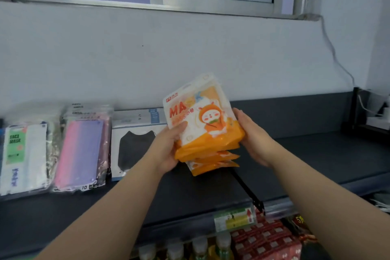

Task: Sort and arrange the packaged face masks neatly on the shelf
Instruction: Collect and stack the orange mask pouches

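Position: stack of orange-and-white mask packs (202, 133) held above the dark shelf (306, 154), just right of the boxed black mask pack (135, 145).
Grip: left hand (168, 150) clasps the left edge, thumb on front; right hand (253, 139) cups the right edge.
Handling (judged): light, floppy, slick film; the lower packs are fanning out. Clamp the 2 side edges.
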